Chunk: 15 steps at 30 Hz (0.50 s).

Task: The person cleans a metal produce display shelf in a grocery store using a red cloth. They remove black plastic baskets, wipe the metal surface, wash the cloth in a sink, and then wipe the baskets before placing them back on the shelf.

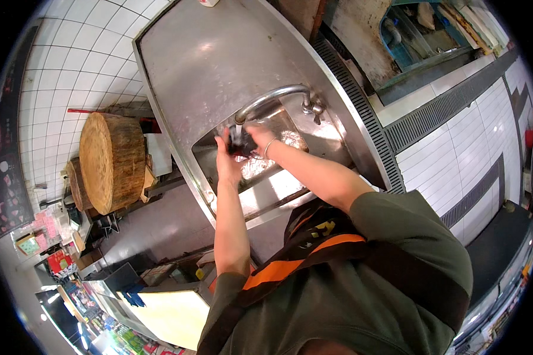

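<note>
Under the spout of a curved metal faucet (273,94), a dark, glossy object (241,143) with a reddish tint is held between my two hands. Motion blur and the hands leave its exact kind unclear. My left hand (227,160) supports it from the left, thumb and fingers pointing up toward the spout. From the right, my right hand (260,136) grips it, a bracelet on the wrist. Water runs from the spout onto the object. Below lies the stainless steel sink basin (208,153), with bright, rippling water at its bottom.
A steel counter (213,57) with a raised rim extends beyond the basin. The faucet handle (317,113) is to the right. At the left stands a thick round wooden chopping block (113,162) near a tiled wall (89,57). Floor drain grating (359,106) runs along the right side.
</note>
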Tool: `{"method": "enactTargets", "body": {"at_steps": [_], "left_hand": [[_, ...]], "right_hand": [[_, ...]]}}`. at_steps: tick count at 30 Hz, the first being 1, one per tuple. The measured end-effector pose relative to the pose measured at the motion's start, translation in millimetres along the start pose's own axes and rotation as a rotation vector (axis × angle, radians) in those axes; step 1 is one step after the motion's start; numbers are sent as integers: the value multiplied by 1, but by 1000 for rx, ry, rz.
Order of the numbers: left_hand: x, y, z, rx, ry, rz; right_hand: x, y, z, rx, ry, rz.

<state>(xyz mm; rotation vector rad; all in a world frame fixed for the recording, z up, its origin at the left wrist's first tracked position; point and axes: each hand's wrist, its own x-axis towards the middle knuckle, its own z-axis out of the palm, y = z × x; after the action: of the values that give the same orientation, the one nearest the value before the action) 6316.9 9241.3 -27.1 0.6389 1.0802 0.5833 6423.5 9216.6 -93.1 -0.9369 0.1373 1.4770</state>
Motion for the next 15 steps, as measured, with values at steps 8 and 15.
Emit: {"method": "enactTargets", "body": {"at_steps": [8, 15], "left_hand": [[79, -43, -45, -550, -400, -305], [66, -68, -49, -540, -311, -143]], "right_hand": [[-112, 37, 19, -1269, -168, -957], [-90, 13, 13, -1512, -140, -1011]]}}
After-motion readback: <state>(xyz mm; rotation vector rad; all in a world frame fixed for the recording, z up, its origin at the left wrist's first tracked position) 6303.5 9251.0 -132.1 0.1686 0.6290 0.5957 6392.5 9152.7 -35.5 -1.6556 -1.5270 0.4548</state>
